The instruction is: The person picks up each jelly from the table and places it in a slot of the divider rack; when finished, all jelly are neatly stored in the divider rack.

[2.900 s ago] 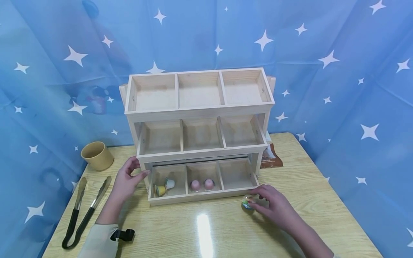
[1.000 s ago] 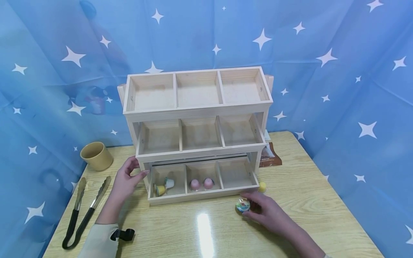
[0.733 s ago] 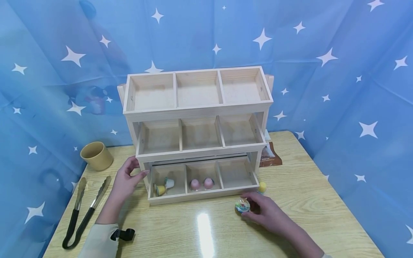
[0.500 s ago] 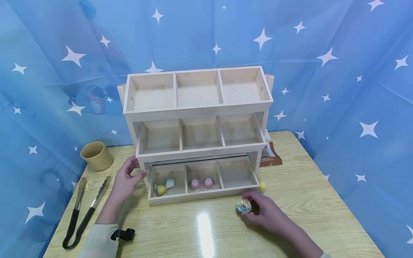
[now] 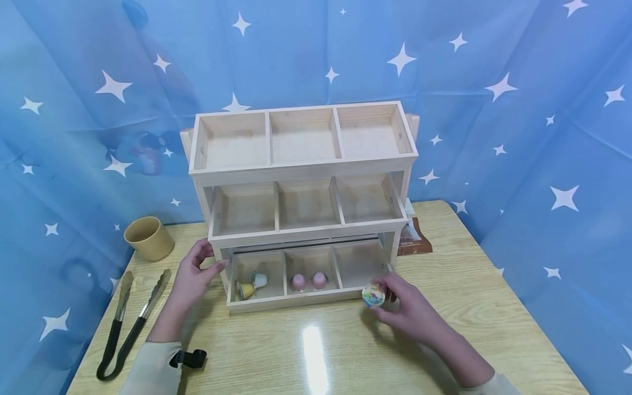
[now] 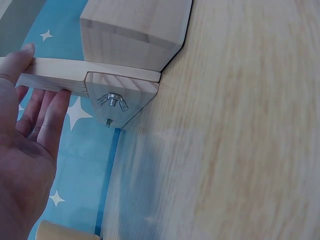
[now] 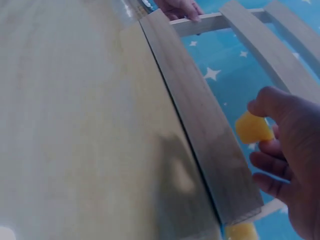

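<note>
My right hand [image 5: 412,312] pinches a small jelly cup between thumb and fingers. In the head view its bright printed lid [image 5: 373,295] faces me, overlapping the front edge of the bottom tray near the right compartment. The right wrist view shows its yellow body [image 7: 253,128]. My left hand [image 5: 193,274] grips the left upright of the three-tier wooden rack [image 5: 303,171], thumb on one side of the post [image 6: 57,67] and fingers on the other. In the bottom tray, a yellow cup [image 5: 244,291] and a white cup [image 5: 259,280] lie at left, two pink cups [image 5: 298,282] in the middle.
Another yellow cup [image 7: 241,231] stands by the rack's right end, hidden behind my hand in the head view. Metal tongs with black handles [image 5: 118,337] and a tan mug [image 5: 149,238] are at left. A brown packet [image 5: 413,238] lies behind the rack at right.
My right hand has raised the jelly cup from the tabletop to the bottom tray's front edge and tipped its lid toward me. My left hand has stayed on the rack.
</note>
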Available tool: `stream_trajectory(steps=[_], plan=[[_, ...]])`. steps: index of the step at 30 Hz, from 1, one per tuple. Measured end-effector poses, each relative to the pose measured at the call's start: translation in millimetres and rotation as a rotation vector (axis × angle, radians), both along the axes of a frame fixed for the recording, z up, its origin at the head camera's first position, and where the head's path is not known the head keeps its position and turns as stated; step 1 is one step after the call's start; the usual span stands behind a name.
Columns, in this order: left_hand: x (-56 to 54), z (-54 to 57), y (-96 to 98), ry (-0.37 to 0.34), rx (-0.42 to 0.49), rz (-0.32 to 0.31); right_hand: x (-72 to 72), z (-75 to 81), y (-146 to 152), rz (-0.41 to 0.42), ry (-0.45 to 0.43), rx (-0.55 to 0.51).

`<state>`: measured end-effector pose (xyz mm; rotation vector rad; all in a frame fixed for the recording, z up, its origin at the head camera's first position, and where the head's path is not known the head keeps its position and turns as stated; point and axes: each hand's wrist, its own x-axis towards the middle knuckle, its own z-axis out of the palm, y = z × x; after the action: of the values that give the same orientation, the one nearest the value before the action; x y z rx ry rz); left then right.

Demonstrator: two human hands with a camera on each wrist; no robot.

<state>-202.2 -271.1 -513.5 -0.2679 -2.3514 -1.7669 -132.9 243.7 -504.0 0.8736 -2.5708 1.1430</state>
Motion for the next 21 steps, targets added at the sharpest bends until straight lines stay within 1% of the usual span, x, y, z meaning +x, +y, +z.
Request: stream_trajectory(steps=[3,11,15,21], plan=[[-0.3,-0.5,0.4,-0.001,-0.001,0.003,-6.6,4.4,-2.3,0.012,0.027,-0.006],[-0.7,0.4,0.2,0.005,0.002,0.004,-25.1,13.9,-11.8,-0.008,0.000,0.005],[-0.6,0.4,-0.2,0.001,0.001,0.006,-33.7,18.2,-17.0,-0.013,-0.040,0.033],[-0.5,-1.0,0.0,0.001,0.000,0.003,-47.1,22.4,-24.0,-0.021,-0.126,0.070]])
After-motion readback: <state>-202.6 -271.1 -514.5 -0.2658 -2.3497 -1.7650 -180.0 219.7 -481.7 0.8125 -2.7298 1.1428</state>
